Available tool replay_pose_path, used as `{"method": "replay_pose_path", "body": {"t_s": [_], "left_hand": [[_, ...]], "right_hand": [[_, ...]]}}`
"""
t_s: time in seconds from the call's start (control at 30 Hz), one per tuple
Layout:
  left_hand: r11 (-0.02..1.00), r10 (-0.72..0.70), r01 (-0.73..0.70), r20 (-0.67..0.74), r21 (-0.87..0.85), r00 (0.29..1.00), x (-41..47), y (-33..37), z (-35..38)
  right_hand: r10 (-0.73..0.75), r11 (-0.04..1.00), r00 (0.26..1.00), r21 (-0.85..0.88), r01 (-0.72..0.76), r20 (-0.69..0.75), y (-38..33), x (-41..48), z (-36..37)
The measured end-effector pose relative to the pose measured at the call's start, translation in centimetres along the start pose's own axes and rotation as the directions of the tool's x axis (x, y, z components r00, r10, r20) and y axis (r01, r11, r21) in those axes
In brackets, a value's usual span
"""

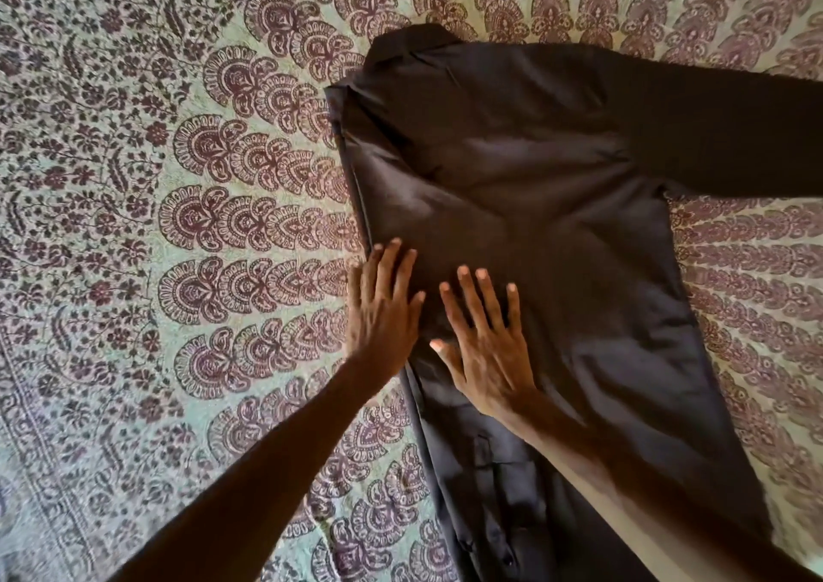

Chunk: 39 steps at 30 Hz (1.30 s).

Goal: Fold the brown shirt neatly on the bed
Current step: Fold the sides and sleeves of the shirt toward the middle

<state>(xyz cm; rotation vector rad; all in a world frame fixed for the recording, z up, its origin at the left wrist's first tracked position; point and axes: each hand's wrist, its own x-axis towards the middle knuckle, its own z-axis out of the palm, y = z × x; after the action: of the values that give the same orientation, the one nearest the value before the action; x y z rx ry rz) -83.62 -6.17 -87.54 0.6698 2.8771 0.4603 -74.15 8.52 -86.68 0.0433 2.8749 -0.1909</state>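
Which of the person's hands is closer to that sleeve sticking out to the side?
The right hand. It lies flat mid-shirt, below the outstretched sleeve. The left hand presses the brown shirt at its opposite folded edge.

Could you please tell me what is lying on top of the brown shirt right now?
Both hands lie flat, fingers spread, on the brown shirt: the left hand at its folded left edge, the right hand beside it. The cloth beneath their palms is hidden.

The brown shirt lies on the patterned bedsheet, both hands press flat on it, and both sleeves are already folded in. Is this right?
Not quite. In the head view, the right sleeve of the brown shirt is stretched out, unfolded. The rest holds: left hand and right hand press flat.
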Motion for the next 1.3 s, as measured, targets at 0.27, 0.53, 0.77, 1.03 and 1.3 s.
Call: {"method": "replay_pose_path", "body": {"t_s": [0.27,0.53,0.77,1.03,1.3], "left_hand": [[0.992,0.113,-0.118,0.117,0.034,0.987,-7.3,1.6,0.1],[0.865,-0.158,0.205,0.14,-0.457,0.978,-19.8,6.4,0.6],[0.585,-0.421,0.533,0.333,-0.611,0.844,-27.1,10.6,0.5],[0.618,-0.437,0.558,0.349,-0.554,0.829,-29.7,10.6,1.2],[0.822,-0.303,0.367,0.21,-0.435,0.929,-21.0,12.5,-1.4]], "right_hand": [[0.045,0.999,0.998,0.0,-0.045,0.052,-0.2,-7.3,0.4],[0.367,0.892,0.93,0.29,-0.346,-0.021,-2.1,-20.2,0.8],[0.511,0.664,0.82,0.488,-0.567,0.258,-1.6,-27.5,2.3],[0.399,0.718,0.854,0.465,-0.518,0.335,-0.3,-28.6,2.4],[0.543,0.665,0.817,0.493,-0.561,0.195,7.2,-22.7,-2.2]]}}
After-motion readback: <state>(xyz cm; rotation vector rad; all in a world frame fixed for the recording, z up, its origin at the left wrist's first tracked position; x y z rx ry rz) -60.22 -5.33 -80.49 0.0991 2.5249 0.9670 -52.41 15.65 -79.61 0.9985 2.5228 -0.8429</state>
